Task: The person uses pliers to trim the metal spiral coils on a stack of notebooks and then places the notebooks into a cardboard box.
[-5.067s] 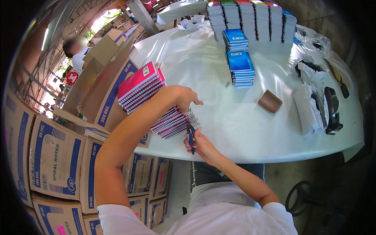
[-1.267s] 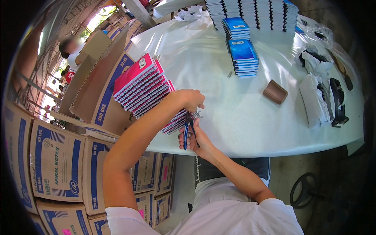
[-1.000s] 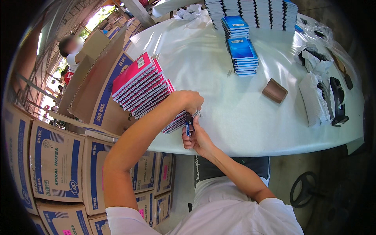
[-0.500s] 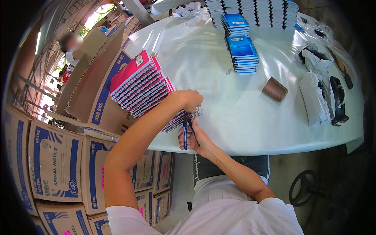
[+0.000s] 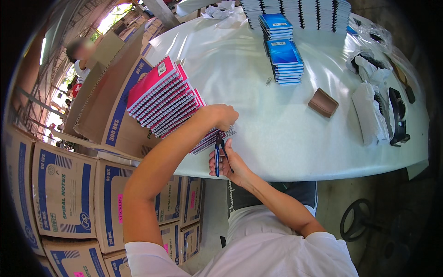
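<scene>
My right hand (image 5: 234, 166) is closed around the handles of a pair of blue-handled pliers (image 5: 218, 161), whose dark jaws point away from me to the spiral edges of several stacked notebooks (image 5: 203, 147). Just beyond the jaws, my left hand (image 5: 224, 116) is bent into a closed grip over the right end of these notebooks; its fingertips and what they pinch are hidden. My left forearm covers part of this stack. To its left rises a taller pile of pink-covered spiral notebooks (image 5: 161, 99), their coils facing me.
Blue notebooks (image 5: 284, 53) are stacked farther back, a loose wire coil (image 5: 268, 81) beside them. A brown block-shaped object (image 5: 323, 103), white paper bundle (image 5: 370, 115) and black tool (image 5: 398, 119) lie right. Cardboard boxes (image 5: 67, 189) stand left; an open carton (image 5: 124, 108) adjoins the table.
Both hands and the pliers keep nearly the same place at the notebook edges. The whole view has shifted very slightly.
</scene>
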`<state>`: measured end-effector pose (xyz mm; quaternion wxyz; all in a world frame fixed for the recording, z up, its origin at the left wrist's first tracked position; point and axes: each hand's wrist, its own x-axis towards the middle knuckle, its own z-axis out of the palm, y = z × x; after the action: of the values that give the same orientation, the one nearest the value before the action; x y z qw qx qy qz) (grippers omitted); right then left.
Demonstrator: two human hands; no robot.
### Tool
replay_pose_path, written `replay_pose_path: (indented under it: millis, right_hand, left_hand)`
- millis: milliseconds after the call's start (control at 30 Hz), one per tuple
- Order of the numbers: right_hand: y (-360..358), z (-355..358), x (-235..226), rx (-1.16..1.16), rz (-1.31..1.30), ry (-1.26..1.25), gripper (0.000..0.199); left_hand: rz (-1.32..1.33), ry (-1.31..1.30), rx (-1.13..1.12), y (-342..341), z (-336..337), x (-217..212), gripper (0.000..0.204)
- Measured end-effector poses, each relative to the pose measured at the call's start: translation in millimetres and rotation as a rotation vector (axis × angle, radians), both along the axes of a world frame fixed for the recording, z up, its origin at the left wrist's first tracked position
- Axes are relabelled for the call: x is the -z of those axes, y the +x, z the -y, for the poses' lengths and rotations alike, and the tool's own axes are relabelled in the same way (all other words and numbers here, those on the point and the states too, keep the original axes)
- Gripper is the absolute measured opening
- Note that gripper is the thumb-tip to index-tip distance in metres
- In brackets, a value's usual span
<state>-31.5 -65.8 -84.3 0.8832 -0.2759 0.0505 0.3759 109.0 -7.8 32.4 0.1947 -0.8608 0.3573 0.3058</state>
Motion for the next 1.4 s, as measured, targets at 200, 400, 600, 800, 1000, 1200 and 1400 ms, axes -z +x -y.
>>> replay_pose_path:
  millis: [200, 400, 600, 800, 1000, 1200, 1400]
  right_hand:
    - [1.8, 3.5, 1.6, 0.011, 0.013, -0.012, 0.077]
    - [5.0, 7.5, 0.1, -0.009, 0.018, 0.007, 0.076]
    - [5.7, 4.3, -0.7, 0.001, -0.003, 0.023, 0.075]
    - [11.3, 6.5, 12.7, -0.028, -0.03, 0.084, 0.074]
    - [3.0, 3.5, -5.7, 0.019, -0.063, 0.007, 0.074]
    - [7.5, 5.2, -3.8, 0.01, -0.082, 0.066, 0.073]
    - [9.0, 8.4, 10.4, -0.056, -0.063, 0.069, 0.072]
  left_hand:
    - [0.002, 0.024, 0.009, 1.6, 1.7, 1.8, 0.023]
    - [0.009, 0.012, -0.002, 1.4, 2.1, 2.8, 0.025]
    - [0.009, 0.047, -0.004, 1.5, 2.1, 4.3, 0.025]
    - [0.053, 0.046, 0.063, -1.5, 4.4, 6.8, 0.026]
    - [-0.001, 0.044, 0.007, 1.7, 3.9, 8.8, 0.028]
    - [-0.026, 0.048, -0.049, 0.5, 5.3, 8.9, 0.03]
    - [-0.02, 0.088, -0.007, -0.3, 6.6, 12.0, 0.032]
